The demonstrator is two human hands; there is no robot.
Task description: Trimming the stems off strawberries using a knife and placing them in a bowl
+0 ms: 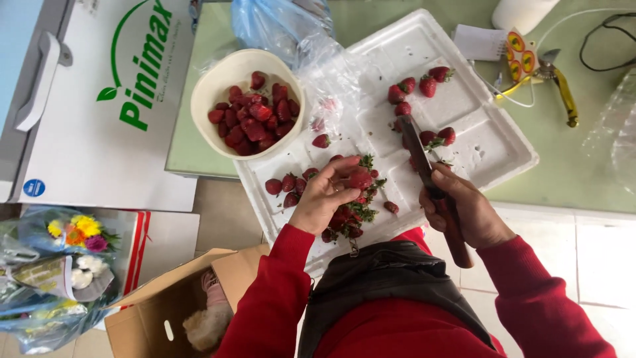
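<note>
Left hand [324,195] pinches 1 strawberry [361,179] over the stem pile [351,215] on the white foam tray [490,149]. Right hand [467,212] closes around knife [430,182], blade toward 11 o'clock, clear of fingers. Bowl [246,105] of trimmed berries at 10 o'clock.

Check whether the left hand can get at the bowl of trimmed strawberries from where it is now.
Probably yes. The left hand, pinching a strawberry, sits just below the bowl on the foam tray; only loose berries lie between.
</note>
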